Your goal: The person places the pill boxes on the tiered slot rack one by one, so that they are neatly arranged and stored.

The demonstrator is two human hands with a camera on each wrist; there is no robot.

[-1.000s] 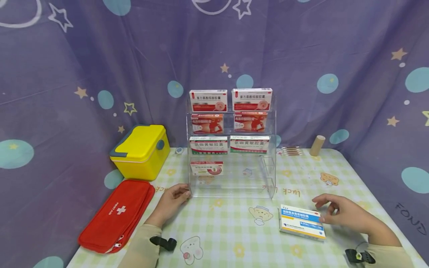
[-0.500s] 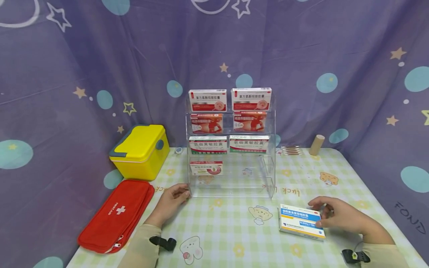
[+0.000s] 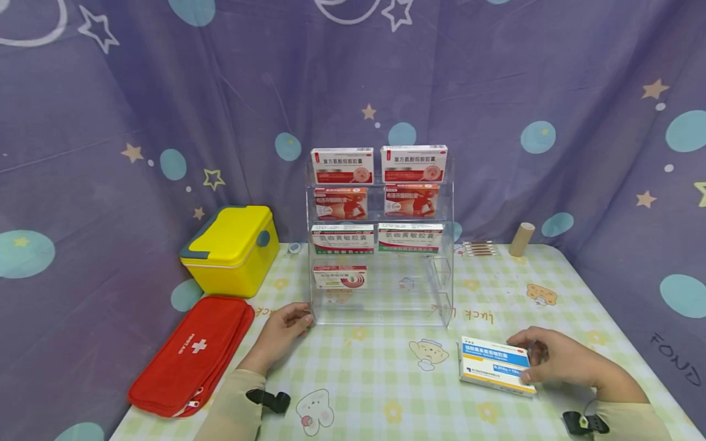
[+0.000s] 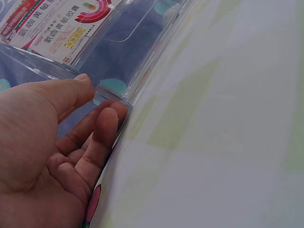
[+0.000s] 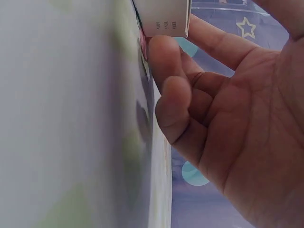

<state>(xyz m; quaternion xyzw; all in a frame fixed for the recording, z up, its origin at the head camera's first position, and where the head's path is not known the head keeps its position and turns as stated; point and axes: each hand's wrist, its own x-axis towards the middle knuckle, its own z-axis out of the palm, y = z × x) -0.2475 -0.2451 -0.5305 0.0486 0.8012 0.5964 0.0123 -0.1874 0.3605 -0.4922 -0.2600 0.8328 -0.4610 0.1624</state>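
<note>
A clear acrylic display rack [image 3: 408, 300] stands mid-table with medicine boxes on its tiers. At its lower left corner my left hand [image 3: 285, 334] pinches the rack's edge between thumb and fingers, also visible in the left wrist view. A white, blue and yellow medicine box [image 3: 491, 365] lies flat on the table to the right. My right hand [image 3: 562, 361] grips its right end, thumb at the near side and index finger at the far side. In the right wrist view, the other fingers [image 5: 173, 109] curl below the box's end [image 5: 166, 19].
Left of the rack stand a yellow case [image 3: 237, 251] and a red first-aid pouch [image 3: 193, 355]. Behind on the right are a packet of cotton swabs [image 3: 480, 248] and a tan roll [image 3: 521, 239]. The lowest tier holds one red-and-white box [image 3: 340, 277] at its left.
My right hand has moved slightly left and closed its thumb and index finger onto the box's right end. The left hand stays at the rack's corner.
</note>
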